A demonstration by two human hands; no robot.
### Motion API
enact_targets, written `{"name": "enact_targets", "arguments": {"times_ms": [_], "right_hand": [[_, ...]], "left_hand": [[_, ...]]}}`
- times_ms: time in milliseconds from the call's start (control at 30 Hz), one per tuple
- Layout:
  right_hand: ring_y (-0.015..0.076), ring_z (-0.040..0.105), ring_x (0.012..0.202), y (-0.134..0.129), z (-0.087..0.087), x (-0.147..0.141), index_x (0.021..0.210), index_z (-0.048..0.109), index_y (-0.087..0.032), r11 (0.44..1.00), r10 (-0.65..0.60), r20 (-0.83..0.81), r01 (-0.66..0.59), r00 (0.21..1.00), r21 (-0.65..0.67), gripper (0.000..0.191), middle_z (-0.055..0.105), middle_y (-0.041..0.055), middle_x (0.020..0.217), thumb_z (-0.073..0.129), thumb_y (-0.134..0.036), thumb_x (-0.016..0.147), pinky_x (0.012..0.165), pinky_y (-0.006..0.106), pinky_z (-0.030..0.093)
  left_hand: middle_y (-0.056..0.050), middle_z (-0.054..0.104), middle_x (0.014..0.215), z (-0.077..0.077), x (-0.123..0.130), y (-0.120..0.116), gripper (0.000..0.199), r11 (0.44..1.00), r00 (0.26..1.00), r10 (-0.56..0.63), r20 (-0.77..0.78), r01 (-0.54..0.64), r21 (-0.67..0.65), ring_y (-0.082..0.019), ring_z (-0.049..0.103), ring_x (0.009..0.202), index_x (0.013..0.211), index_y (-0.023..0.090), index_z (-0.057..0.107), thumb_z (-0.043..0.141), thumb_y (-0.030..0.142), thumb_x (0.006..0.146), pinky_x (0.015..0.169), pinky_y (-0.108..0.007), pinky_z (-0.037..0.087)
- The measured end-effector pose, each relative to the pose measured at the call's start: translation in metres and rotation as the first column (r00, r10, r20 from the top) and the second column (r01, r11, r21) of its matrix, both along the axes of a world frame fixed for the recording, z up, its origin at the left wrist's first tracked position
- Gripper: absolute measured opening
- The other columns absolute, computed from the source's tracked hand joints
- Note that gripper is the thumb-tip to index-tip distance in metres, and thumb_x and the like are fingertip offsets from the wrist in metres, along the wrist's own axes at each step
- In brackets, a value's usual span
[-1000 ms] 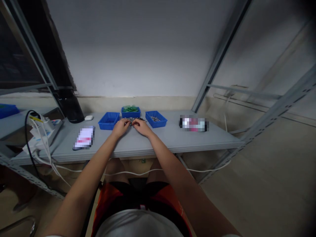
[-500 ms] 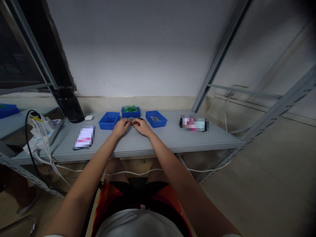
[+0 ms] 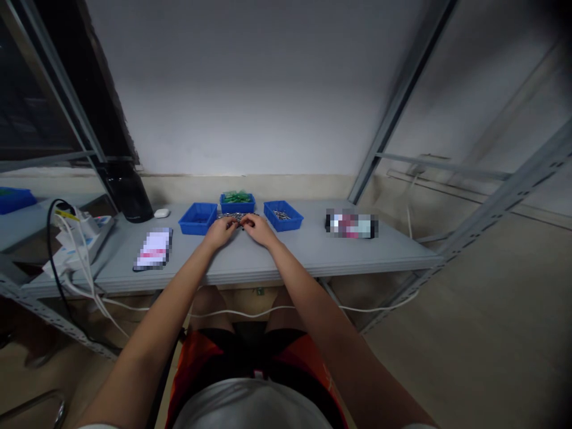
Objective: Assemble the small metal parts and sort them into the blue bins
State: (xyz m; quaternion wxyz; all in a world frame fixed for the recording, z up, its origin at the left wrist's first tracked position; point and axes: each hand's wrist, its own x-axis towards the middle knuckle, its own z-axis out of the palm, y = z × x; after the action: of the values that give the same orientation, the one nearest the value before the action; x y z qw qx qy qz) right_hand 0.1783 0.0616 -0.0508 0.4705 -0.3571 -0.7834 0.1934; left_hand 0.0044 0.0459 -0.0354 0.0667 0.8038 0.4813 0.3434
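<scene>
My left hand (image 3: 220, 232) and my right hand (image 3: 258, 230) rest close together on the grey table (image 3: 304, 250), fingertips almost meeting. Both have their fingers curled into a pinch; what they hold is too small and too hidden to name. Just beyond the fingertips lies a pile of small metal pieces (image 3: 230, 216), partly covered by my hands. Left of the pile is a blue tray (image 3: 199, 229) with its bottom showing. A second blue tray (image 3: 288, 225), on the right, holds thin metal pieces (image 3: 280, 215). Behind the pile, a third blue tray (image 3: 238, 208) contains green pieces (image 3: 236, 196).
A phone (image 3: 154, 249) lies at the left, near a white power strip (image 3: 84, 247) with cables. A black bottle (image 3: 128, 193) and a small white case (image 3: 161, 213) stand behind it. Another blurred-out device (image 3: 351, 224) lies at the right. Metal shelf posts (image 3: 397, 107) frame the table.
My hands stay in nearly the same place, with only slight finger movement over the pile. The trays and phones have not moved.
</scene>
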Motion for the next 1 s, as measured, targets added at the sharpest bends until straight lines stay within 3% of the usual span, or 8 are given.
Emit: {"name": "enact_targets", "arguments": {"times_ms": [267, 467, 567, 700, 767, 867, 933, 1000], "right_hand": [[0.0131, 0.055, 0.071, -0.001, 0.003, 0.0, 0.083, 0.064, -0.018, 0.999, -0.034, 0.0, 0.034, 0.999, -0.005, 0.017, 0.065, 0.0015, 0.081, 0.049, -0.015, 0.076, 0.072, 0.026, 0.045], [0.0134, 0.056, 0.071, -0.001, 0.0, 0.0, 0.082, 0.063, -0.018, 1.0, 0.017, -0.009, -0.017, 1.0, 0.014, 0.016, 0.064, 0.0017, 0.08, 0.048, -0.016, 0.077, 0.072, 0.026, 0.044], [0.0125, 0.056, 0.069, -0.001, 0.002, 0.001, 0.096, 0.06, -0.018, 0.999, 0.033, -0.049, -0.033, 0.998, 0.008, 0.024, 0.063, 0.0013, 0.083, 0.048, -0.016, 0.076, 0.071, 0.026, 0.045], [0.0114, 0.055, 0.064, 0.0, 0.003, 0.001, 0.119, 0.049, -0.019, 0.995, -0.097, -0.099, 0.093, 0.99, -0.045, 0.042, 0.061, 0.0001, 0.087, 0.048, -0.016, 0.077, 0.07, 0.026, 0.046], [0.0128, 0.055, 0.066, 0.002, 0.0, 0.003, 0.115, 0.052, -0.02, 0.981, -0.181, -0.043, 0.178, 0.982, -0.072, 0.038, 0.061, -0.0007, 0.081, 0.048, -0.015, 0.077, 0.072, 0.027, 0.046], [0.016, 0.056, 0.075, 0.006, -0.006, 0.005, 0.102, 0.057, -0.02, 0.96, -0.262, 0.087, 0.269, 0.961, -0.075, 0.028, 0.061, 0.0007, 0.078, 0.05, -0.013, 0.076, 0.075, 0.029, 0.045], [0.0183, 0.056, 0.083, 0.008, -0.011, 0.006, 0.095, 0.059, -0.02, 0.94, -0.325, 0.158, 0.337, 0.932, -0.053, 0.021, 0.062, 0.0042, 0.084, 0.053, -0.014, 0.077, 0.079, 0.03, 0.045], [0.0208, 0.056, 0.089, 0.008, -0.014, 0.007, 0.091, 0.061, -0.019, 0.918, -0.376, 0.218, 0.394, 0.9, -0.041, 0.015, 0.062, 0.0077, 0.09, 0.055, -0.016, 0.078, 0.081, 0.032, 0.044]], "left_hand": [[-0.009, 0.072, 0.094, -0.001, -0.001, 0.003, 0.026, 1.0, 0.999, -0.02, 0.027, 0.02, -0.011, -0.019, 0.063, 0.076, 0.102, 0.016, 0.069, 0.051, 0.028, 0.088, 0.073, -0.029, 0.048], [-0.008, 0.071, 0.093, 0.001, 0.0, 0.0, 0.026, 0.997, 0.997, -0.077, -0.024, 0.077, -0.008, -0.018, 0.062, 0.076, 0.102, 0.016, 0.069, 0.05, 0.026, 0.086, 0.073, -0.028, 0.047], [-0.008, 0.07, 0.09, 0.005, 0.003, -0.004, 0.025, 0.997, 0.997, -0.056, -0.06, 0.059, 0.054, -0.018, 0.06, 0.076, 0.097, 0.017, 0.069, 0.049, 0.028, 0.087, 0.072, -0.028, 0.046], [-0.009, 0.067, 0.09, 0.015, -0.001, -0.011, 0.026, 0.967, 0.988, 0.154, -0.033, -0.143, 0.209, -0.02, 0.058, 0.085, 0.092, 0.018, 0.067, 0.046, 0.034, 0.09, 0.077, -0.03, 0.044], [-0.012, 0.065, 0.094, 0.02, -0.009, -0.013, 0.026, 0.897, 0.94, 0.338, 0.053, -0.338, 0.283, -0.024, 0.056, 0.095, 0.092, 0.017, 0.065, 0.045, 0.033, 0.09, 0.084, -0.034, 0.041], [-0.016, 0.062, 0.096, 0.023, -0.023, -0.013, 0.027, 0.776, 0.823, 0.546, 0.154, -0.567, 0.276, -0.03, 0.052, 0.103, 0.093, 0.015, 0.063, 0.043, 0.032, 0.09, 0.09, -0.043, 0.038], [-0.017, 0.062, 0.098, 0.024, -0.028, -0.014, 0.027, 0.713, 0.77, 0.618, 0.159, -0.634, 0.299, -0.033, 0.049, 0.105, 0.097, 0.013, 0.061, 0.045, 0.033, 0.088, 0.091, -0.047, 0.036], [-0.018, 0.06, 0.103, 0.024, -0.026, -0.014, 0.029, 0.698, 0.768, 0.627, 0.135, -0.63, 0.341, -0.034, 0.048, 0.106, 0.104, 0.011, 0.058, 0.046, 0.032, 0.087, 0.092, -0.048, 0.035]]}}
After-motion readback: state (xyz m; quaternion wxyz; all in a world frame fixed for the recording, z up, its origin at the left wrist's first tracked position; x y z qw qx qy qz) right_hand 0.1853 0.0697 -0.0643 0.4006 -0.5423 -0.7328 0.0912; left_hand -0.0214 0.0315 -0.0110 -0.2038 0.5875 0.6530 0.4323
